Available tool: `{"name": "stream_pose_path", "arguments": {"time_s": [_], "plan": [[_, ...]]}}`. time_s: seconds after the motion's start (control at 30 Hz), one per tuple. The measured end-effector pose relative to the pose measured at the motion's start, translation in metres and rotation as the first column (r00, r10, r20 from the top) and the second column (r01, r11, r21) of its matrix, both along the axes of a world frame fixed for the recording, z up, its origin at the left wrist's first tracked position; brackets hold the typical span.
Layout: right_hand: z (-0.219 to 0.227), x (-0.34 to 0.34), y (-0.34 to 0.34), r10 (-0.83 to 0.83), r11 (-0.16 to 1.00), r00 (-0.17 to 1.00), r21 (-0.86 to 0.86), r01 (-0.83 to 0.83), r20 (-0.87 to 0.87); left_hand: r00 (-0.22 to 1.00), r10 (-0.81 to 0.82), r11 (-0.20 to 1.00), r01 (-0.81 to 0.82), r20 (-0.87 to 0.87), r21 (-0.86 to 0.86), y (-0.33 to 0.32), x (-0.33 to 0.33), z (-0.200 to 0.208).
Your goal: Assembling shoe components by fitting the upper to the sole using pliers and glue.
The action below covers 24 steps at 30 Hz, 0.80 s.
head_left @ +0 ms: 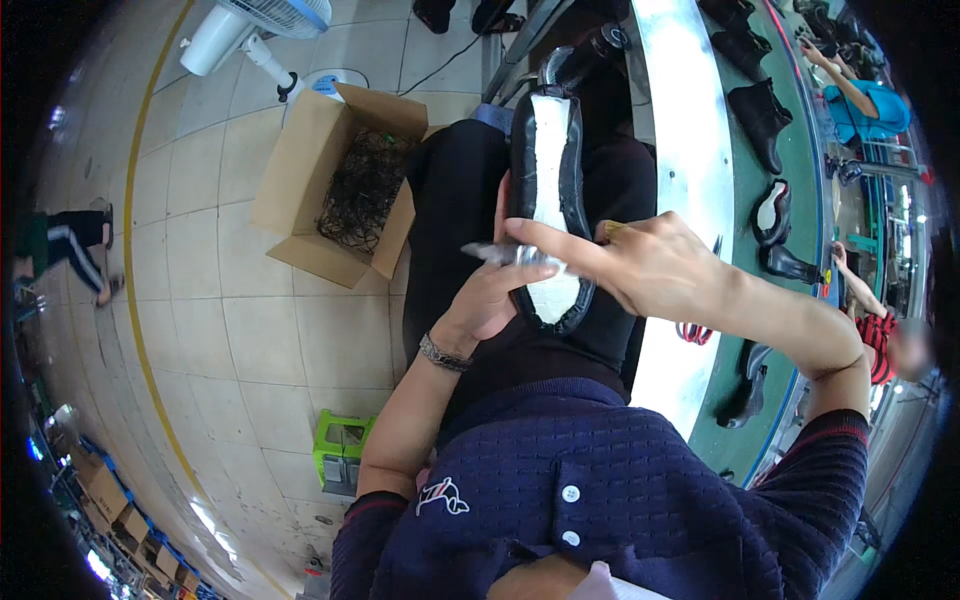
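A black shoe [577, 175] lies sole up across my lap, its white sole filler [549, 170] framed by a black folded edge. My left hand [485, 305] grips it from the left side, with the thumb lying over the sole. A blurred silvery pointed tool [490, 252] crosses the shoe beside that thumb. My right hand [650, 260] comes over from the right, its fingers curled around the tool and the index finger stretched along it. Something yellow [612, 229] shows at the right fingers. The tool's exact kind is smeared by motion.
An open cardboard box [300, 190] of dark tangled strips stands left of my legs. Behind it is a white fan [240, 30]; nearer lies a green-grey container [342, 450]. At right, a metal ledge [690, 150] borders a green conveyor [735, 400] carrying black boots [762, 120]. People work beyond.
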State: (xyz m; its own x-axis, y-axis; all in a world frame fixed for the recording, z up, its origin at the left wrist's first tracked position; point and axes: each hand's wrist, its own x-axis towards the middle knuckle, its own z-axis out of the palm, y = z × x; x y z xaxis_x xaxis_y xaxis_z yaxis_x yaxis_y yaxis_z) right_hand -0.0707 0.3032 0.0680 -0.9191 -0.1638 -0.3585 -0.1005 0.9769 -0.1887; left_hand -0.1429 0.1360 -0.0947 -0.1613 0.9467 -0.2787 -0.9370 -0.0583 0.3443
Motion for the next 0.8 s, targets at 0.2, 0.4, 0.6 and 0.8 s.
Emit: {"name": "stream_pose_path", "arguments": {"time_s": [0.2,0.4,0.6,0.8], "plan": [[0.008,-0.007,-0.001,0.122,0.988,0.987,0.109,-0.110,-0.103,0.998,-0.025,0.999,0.028,0.061,-0.046,-0.006,-0.006,-0.009],[0.008,0.001,-0.003,-0.090,0.996,0.981,0.039,0.085,0.171,0.998,-0.046,0.983,0.038,0.042,0.177,-0.009,0.002,-0.010],[0.021,0.030,0.013,0.117,0.977,0.990,0.189,-0.101,-0.078,0.977,0.027,0.984,-0.063,0.212,0.169,-0.011,0.025,-0.002],[0.015,0.019,0.005,0.354,0.904,0.902,0.336,-0.263,-0.247,0.989,0.132,0.991,-0.132,0.072,0.003,-0.009,0.026,0.010]]}}
